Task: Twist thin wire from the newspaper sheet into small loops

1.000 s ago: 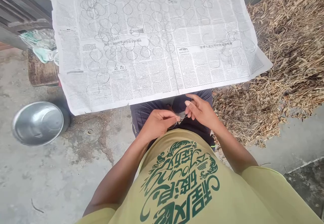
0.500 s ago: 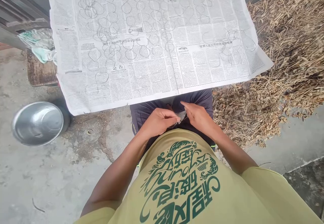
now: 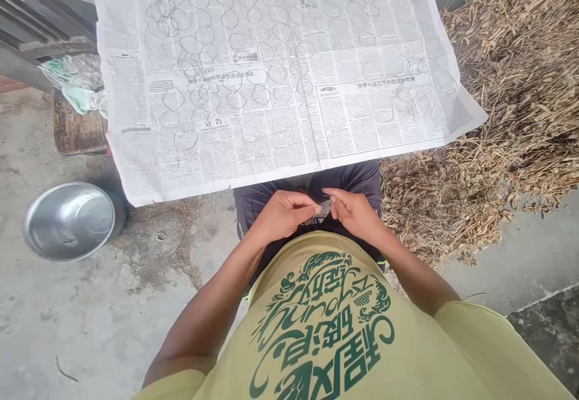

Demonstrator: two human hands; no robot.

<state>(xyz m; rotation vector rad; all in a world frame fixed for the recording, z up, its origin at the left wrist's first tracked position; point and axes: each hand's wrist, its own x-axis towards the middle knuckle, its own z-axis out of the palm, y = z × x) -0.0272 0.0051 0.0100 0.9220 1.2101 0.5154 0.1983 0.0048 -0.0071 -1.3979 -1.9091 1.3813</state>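
Apparently the step in hand is close finger work on a thin strand, held low over the lap, in the narrow space between the shirt and the near edge of the newspaper. The left hand has its thumb and forefinger pinched together at the tips, with what looks like one end of the strand between them. The right hand faces it, just beside and not touching, its forefinger stretched out toward the left and its other fingers curled; whether thumb and fingers grip the strand there I cannot tell, since the line is too fine to follow. Thin curved loops lie spread over the newspaper, well apart from the fingers, and whether they match the strand is likewise unclear. As I judge it, the next move calls for the left pinch to be steady while the right fingertips come in and guide the loose length, with light, even tension; too hard a pull could make so fine a piece slip or tangle.
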